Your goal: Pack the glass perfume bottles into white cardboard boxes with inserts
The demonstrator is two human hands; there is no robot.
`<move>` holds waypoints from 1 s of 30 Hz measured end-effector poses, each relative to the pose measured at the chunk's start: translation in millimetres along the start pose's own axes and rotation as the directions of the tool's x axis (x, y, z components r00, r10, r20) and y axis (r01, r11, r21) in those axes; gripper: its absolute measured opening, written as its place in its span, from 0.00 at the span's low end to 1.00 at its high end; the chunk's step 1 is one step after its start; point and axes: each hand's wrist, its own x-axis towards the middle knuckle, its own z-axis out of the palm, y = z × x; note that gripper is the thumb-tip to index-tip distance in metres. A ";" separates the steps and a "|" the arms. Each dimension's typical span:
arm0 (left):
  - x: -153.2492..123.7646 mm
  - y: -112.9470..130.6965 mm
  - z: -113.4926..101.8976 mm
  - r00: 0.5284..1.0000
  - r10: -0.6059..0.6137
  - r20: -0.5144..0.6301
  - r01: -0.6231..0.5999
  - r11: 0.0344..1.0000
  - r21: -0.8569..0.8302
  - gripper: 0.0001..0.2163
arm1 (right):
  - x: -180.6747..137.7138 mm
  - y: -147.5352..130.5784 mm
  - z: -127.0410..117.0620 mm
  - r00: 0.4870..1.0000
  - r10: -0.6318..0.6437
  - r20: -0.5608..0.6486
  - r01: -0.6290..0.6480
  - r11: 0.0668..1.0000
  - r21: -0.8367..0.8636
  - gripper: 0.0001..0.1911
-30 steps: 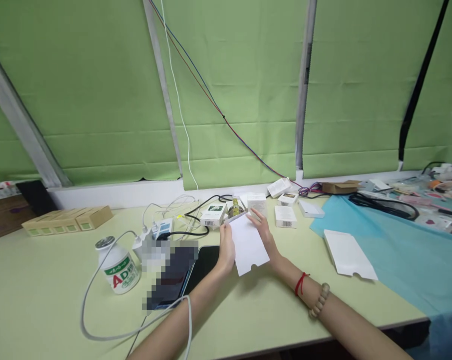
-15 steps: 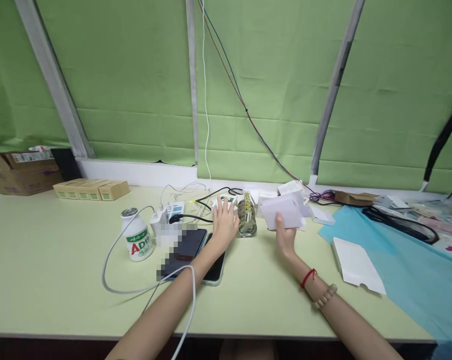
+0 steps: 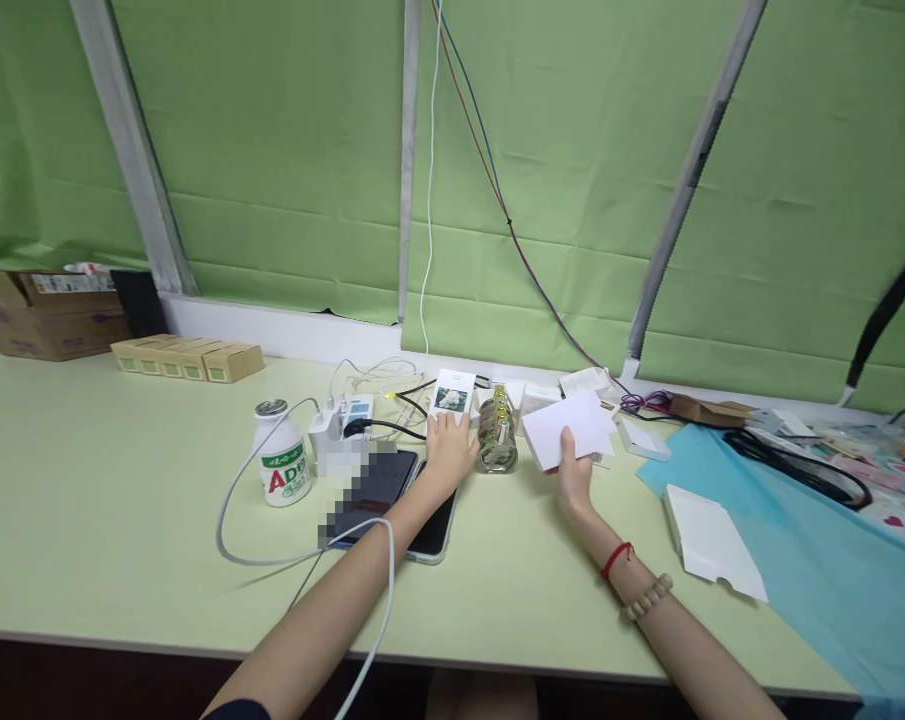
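Observation:
My left hand [image 3: 446, 452] grips a small white box with a flower picture [image 3: 453, 396], holding it upright off the pale green table [image 3: 122, 500]. A clear glass bottle with yellow contents [image 3: 496, 439] stands just to its right. My right hand [image 3: 574, 478] holds a flat white card sleeve [image 3: 568, 429] by its lower edge, to the right of the bottle. That wrist wears a red string and a bead bracelet.
Two phones [image 3: 399, 495] lie by my left forearm, beside a white drink bottle [image 3: 280, 467] and a power strip with cables [image 3: 339, 420]. Small white boxes [image 3: 587, 382] line the back. Another white sleeve [image 3: 711, 545] rests on blue cloth [image 3: 834, 560]. Tan boxes [image 3: 189, 360] sit far left.
My left hand let go of the white sleeve, reached to the back and lifted the flower box. My right hand carried the sleeve rightwards, which uncovered the glass bottle.

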 end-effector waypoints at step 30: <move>4.4 -6.5 4.3 0.955 -0.270 0.120 0.290 0.936 -0.199 0.27 | 0.3 3.5 -0.1 0.996 0.052 0.072 -0.052 0.999 -0.013 0.37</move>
